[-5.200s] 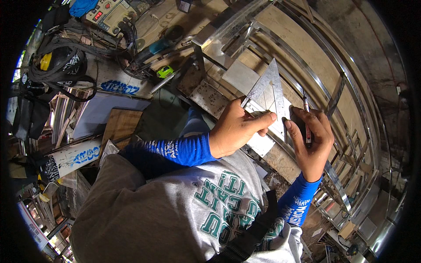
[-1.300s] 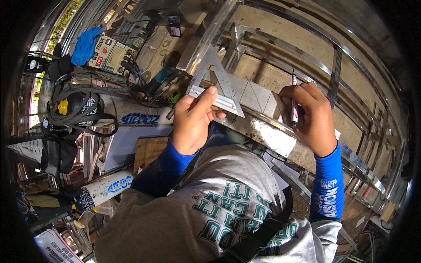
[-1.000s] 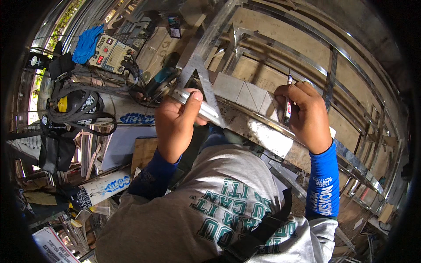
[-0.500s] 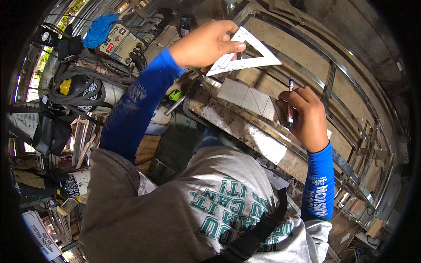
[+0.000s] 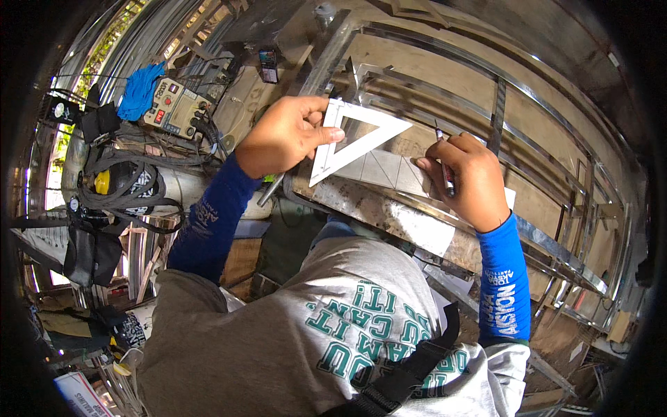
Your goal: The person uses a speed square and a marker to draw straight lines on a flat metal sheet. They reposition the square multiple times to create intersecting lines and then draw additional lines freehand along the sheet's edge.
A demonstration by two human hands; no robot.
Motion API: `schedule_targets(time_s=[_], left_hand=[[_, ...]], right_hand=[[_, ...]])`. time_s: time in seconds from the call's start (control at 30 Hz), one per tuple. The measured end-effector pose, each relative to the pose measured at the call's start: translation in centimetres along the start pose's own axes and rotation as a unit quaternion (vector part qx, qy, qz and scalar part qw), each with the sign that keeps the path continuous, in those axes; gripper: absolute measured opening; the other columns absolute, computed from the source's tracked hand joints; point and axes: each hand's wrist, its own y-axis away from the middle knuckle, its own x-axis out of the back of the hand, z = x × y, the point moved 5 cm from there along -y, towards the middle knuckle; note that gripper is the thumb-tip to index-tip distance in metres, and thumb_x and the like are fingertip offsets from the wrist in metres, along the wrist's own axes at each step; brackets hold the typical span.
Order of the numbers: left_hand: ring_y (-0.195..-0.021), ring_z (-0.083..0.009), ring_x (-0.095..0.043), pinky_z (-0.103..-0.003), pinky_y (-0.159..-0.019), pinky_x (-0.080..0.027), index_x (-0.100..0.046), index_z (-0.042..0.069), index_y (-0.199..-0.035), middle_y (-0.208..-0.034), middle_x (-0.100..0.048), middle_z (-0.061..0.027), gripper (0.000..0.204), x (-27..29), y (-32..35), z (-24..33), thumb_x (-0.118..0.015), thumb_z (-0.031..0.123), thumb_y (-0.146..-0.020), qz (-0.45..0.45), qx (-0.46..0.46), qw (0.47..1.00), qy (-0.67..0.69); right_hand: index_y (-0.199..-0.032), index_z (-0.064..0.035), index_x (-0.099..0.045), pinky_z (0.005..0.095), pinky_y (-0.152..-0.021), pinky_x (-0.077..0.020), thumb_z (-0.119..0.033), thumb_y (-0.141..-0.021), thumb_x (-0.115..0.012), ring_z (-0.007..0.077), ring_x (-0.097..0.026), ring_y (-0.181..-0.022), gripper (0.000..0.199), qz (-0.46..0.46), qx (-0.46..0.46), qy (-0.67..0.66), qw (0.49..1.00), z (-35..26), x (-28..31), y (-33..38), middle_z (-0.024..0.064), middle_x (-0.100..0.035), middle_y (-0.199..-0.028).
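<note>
My left hand (image 5: 283, 136) pinches a white triangular set square (image 5: 360, 147) at its left side, thumb on top. Below the square lies a flat pale metal piece (image 5: 394, 169) with several dark slanted lines across it. The square covers part of its left end; whether they touch I cannot tell. A slim marker pen (image 5: 448, 179) is gripped in my right hand (image 5: 476, 179), its thin dark tip pointing up and away. The fingers of that hand are at the right end of the metal piece.
Long shiny metal frame bars (image 5: 500, 115) stretch across the bench beyond my hands. At the left are a welding machine (image 5: 170, 108) with a blue cloth (image 5: 141, 92) on it, coiled black cables (image 5: 114, 191) and a gas cylinder (image 5: 167, 163). A phone (image 5: 268, 66) lies at the back.
My left hand has brought the set square nearer to the metal piece, so it now overlaps its left end. The pen in my right hand has tilted. The whole view has shifted.
</note>
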Motion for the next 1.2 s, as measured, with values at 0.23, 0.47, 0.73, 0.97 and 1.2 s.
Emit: schedule_targets(time_s=[0.23,0.47,0.73,0.97,1.2], left_hand=[[-0.072,-0.0053,-0.064,-0.026,-0.061,-0.052,-0.062,-0.005,-0.146,-0.091,-0.073,-0.0039,0.043,-0.2,1.7,-0.7,-0.071,0.009,-0.106,0.028,-0.035,0.990,-0.136],[-0.083,-0.0096,-0.070,-0.026,-0.072,-0.056,-0.062,-0.003,-0.147,-0.092,-0.071,-0.0047,0.046,0.1,1.5,-1.0,-0.074,0.009,-0.104,0.027,-0.049,0.995,-0.085],[-0.112,-0.0221,-0.074,-0.033,-0.096,-0.059,-0.084,0.008,-0.115,-0.117,-0.081,-0.0087,0.026,3.4,2.1,5.9,-0.075,-0.003,-0.093,0.049,-0.332,0.924,-0.184],[-0.114,-0.0248,-0.072,-0.039,-0.089,-0.057,-0.086,0.021,-0.107,-0.122,-0.080,-0.0012,0.022,-3.8,5.3,1.0,-0.079,0.013,-0.087,0.075,-0.484,0.785,-0.379],[-0.122,-0.0272,-0.070,-0.043,-0.102,-0.054,-0.087,0.024,-0.109,-0.126,-0.078,-0.0046,0.031,-4.1,7.6,-2.4,-0.084,0.008,-0.083,0.169,-0.422,0.826,-0.335]], right_hand=[[-0.084,-0.0067,-0.070,0.0481,-0.065,-0.0489,-0.020,-0.092,-0.084,0.0348,-0.062,-0.071,0.021,-0.051,-0.009,0.007,0.999,0.3,-0.2,-0.3,0.0116,-0.059,-0.071],[-0.085,-0.0048,-0.070,0.0486,-0.065,-0.0488,-0.019,-0.093,-0.082,0.0364,-0.062,-0.072,0.021,-0.062,-0.001,-0.008,0.998,0.0,-0.6,-0.9,0.0133,-0.060,-0.072],[-0.086,-0.0042,-0.071,0.0488,-0.066,-0.0493,-0.019,-0.093,-0.082,0.0377,-0.063,-0.073,0.020,-0.066,-0.012,-0.018,0.998,0.6,-0.7,-0.8,0.0148,-0.061,-0.073],[-0.084,-0.0054,-0.070,0.0485,-0.065,-0.0491,-0.019,-0.093,-0.082,0.0363,-0.063,-0.071,0.021,-0.047,-0.012,-0.034,0.998,0.6,-1.0,-0.8,0.0134,-0.060,-0.071],[-0.084,-0.0047,-0.070,0.0485,-0.065,-0.0480,-0.020,-0.095,-0.081,0.0358,-0.062,-0.071,0.022,-0.065,-0.031,-0.029,0.997,0.6,-0.7,-0.6,0.0130,-0.060,-0.072]])
